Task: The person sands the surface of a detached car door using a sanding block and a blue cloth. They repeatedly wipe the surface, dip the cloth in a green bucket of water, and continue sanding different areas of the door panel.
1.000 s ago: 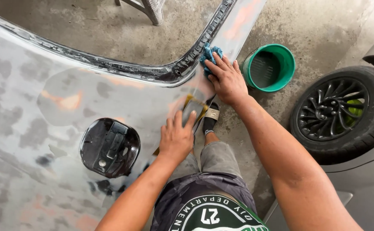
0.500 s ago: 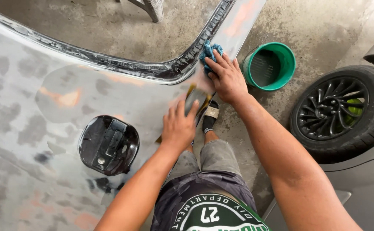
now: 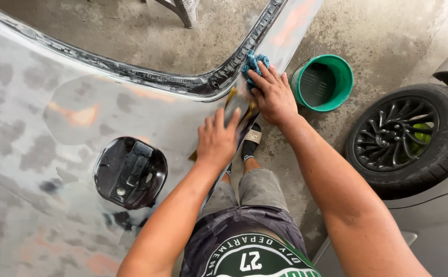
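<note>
Blue cloth (image 3: 253, 64) bunched at the upper edge of the sanded grey car panel (image 3: 55, 169), just under the fingertips of the right hand (image 3: 274, 97) and right beside the dark rubber trim (image 3: 147, 79) that runs along the panel's curved opening. Right fingers (image 3: 265, 77) slightly spread and pressed down on the cloth, pinning it rather than pinching it; most of the cloth peeking out beyond the fingertips. Right arm reaching forward from lower right, nearly straight, wrist flat, back of the hand up.

Left hand (image 3: 217, 138) laid palm-down on the panel's near edge, close to the right hand but not touching it. Left fingers (image 3: 219, 119) together and extended flat, thumb out to the side. Thin yellow-brown sheet (image 3: 232, 95) showing past the fingertips and again at the heel of the hand (sandpaper by the look of it, though hard to tell); whether pinched or merely pressed, cannot tell. Left forearm angled up from the bottom centre.

Open fuel filler recess (image 3: 130, 172), black, set in the panel well left of the left hand. Green bucket (image 3: 322, 82) standing on the concrete floor (image 3: 388, 31) just right of the right hand. Black alloy wheel (image 3: 403, 138) of another car at far right. Sandalled foot (image 3: 251, 141) below the hands, beside the panel edge.
</note>
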